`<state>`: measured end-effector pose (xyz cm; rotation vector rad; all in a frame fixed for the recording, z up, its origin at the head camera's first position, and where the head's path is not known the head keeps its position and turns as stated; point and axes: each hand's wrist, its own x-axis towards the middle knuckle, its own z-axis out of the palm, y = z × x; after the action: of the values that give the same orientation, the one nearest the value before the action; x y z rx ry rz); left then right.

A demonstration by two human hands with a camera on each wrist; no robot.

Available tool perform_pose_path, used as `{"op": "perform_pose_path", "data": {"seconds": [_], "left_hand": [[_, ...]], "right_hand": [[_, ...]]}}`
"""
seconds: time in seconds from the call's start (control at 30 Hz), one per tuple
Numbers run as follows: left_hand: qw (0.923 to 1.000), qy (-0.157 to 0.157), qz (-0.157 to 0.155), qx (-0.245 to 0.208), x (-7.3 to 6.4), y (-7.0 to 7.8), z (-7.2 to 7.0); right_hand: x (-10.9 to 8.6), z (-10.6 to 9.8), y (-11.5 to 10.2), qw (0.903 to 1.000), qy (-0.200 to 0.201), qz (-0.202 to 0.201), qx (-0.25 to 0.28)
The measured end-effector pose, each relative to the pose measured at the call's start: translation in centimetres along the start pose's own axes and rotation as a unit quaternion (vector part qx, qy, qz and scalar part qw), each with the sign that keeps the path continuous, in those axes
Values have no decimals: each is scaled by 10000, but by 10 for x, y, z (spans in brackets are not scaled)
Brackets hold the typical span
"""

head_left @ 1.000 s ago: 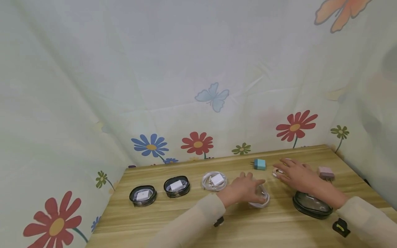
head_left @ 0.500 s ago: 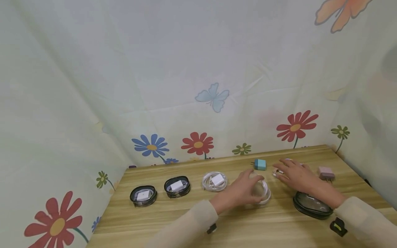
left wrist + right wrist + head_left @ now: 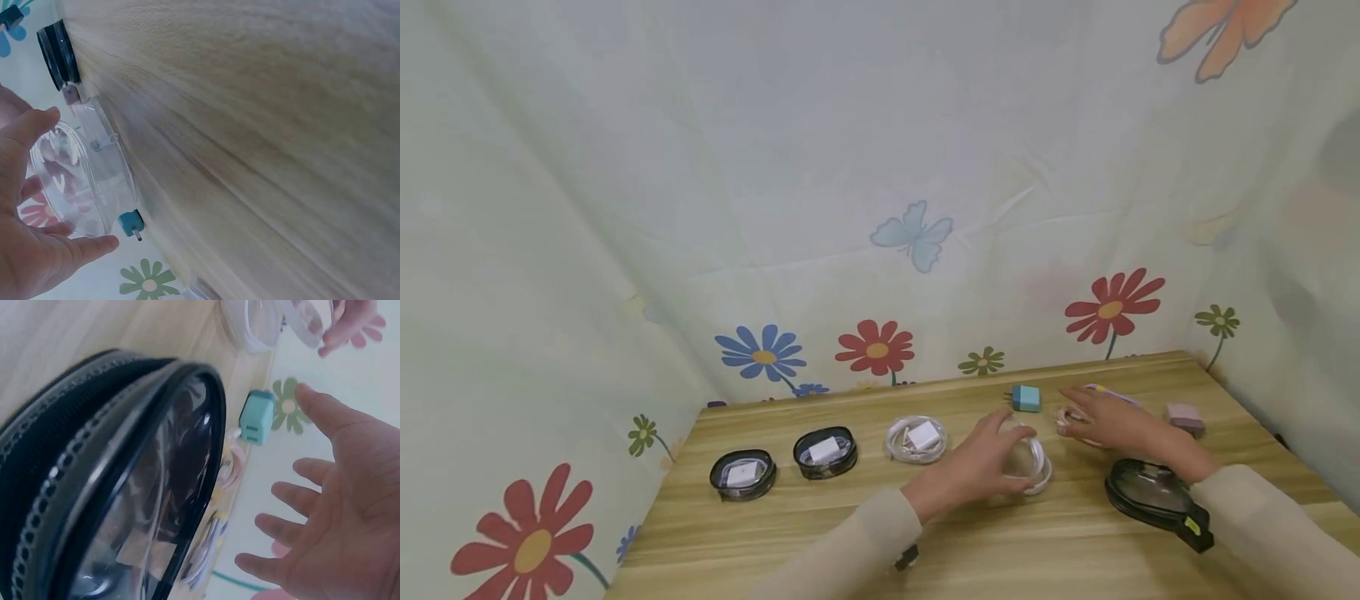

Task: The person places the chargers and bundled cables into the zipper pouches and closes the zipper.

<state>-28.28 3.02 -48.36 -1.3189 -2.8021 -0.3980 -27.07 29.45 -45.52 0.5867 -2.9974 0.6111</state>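
My left hand (image 3: 962,462) grips the raised lid (image 3: 69,178) of a clear round case, thumb and fingers spread around its edge. The case's white-rimmed base (image 3: 1042,482) sits on the table beneath it. My right hand (image 3: 1123,425) has its fingers extended and loosely bent, holding nothing. In the head view it is above a coiled pinkish cable (image 3: 1067,419), which it partly covers. Beside its wrist lies a black-rimmed clear zip pouch (image 3: 1150,487). A blue plug adapter (image 3: 1027,399) stands between and behind the two hands.
On the wooden table (image 3: 820,533), a pink plug adapter (image 3: 1185,417) and a purple cable (image 3: 1116,394) lie at right. A white-rimmed case (image 3: 917,439) and two black-rimmed cases (image 3: 825,452), all with white chargers, line the left. Flowered cloth (image 3: 820,167) hangs behind.
My left hand has taken hold of the clear case's lid and raised it off the base. My right hand has shifted slightly left, its wrist turning.
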Motion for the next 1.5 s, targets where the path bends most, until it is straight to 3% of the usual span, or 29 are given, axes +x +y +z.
{"op": "perform_pose_path", "data": {"seconds": [0.37, 0.53, 0.7, 0.83, 0.93, 1.13, 1.5], "left_hand": [[9999, 96, 112, -83, 1, 1, -1], [9999, 92, 91, -75, 1, 1, 2], [9999, 59, 58, -81, 1, 0, 3], [9999, 64, 62, -103, 0, 0, 4], [9999, 63, 66, -102, 0, -2, 4], [9999, 17, 25, -120, -1, -2, 3], [9998, -2, 111, -134, -1, -1, 2]], "right_hand": [[8, -8, 34, 9960, -455, 470, 609], [2, -9, 48, 9962, -556, 624, 260], [-4, -8, 55, 9971, -350, 679, 34], [-6, -6, 54, 9988, -91, 478, -48], [-5, -3, 47, 9982, -45, 595, -90], [0, -2, 34, 9938, -290, 1075, -25], [4, -5, 37, 9936, -403, 1049, 79]]}}
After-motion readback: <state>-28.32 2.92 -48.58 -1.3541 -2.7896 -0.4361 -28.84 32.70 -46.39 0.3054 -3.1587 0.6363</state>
